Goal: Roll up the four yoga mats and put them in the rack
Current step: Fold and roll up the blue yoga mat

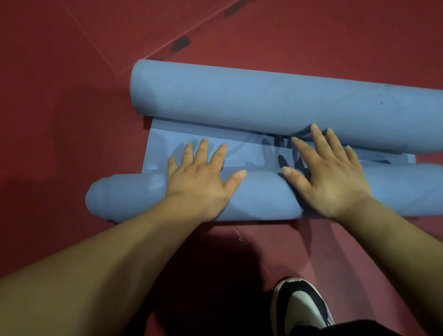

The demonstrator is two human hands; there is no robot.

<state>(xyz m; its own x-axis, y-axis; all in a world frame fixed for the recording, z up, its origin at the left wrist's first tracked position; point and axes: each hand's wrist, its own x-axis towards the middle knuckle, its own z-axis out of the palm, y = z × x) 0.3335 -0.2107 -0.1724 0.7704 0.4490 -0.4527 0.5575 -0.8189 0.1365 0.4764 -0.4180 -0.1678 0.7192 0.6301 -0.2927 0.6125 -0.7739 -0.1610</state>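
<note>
The far roll [292, 104] is a blue mat with a fine wave texture, fully wound, lying crosswise to me. The near roll [264, 198], the same blue, is wound unevenly: its left end juts out in a narrower step and sits closer to me than its right. Between them lies a flat strip [185, 138] of smooth sheet, touching both. My left hand [199, 176] and right hand [330, 178] press flat on the near roll.

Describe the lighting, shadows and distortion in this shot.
Head view: dim light, no glare; overlapping finger shadows of the left hand and right hand fall on the flat mat strip; a heavy shadow darkens the red floor beside the shoe; the wide lens bows the far rolled mat; its ribbed texture is sharp.
</note>
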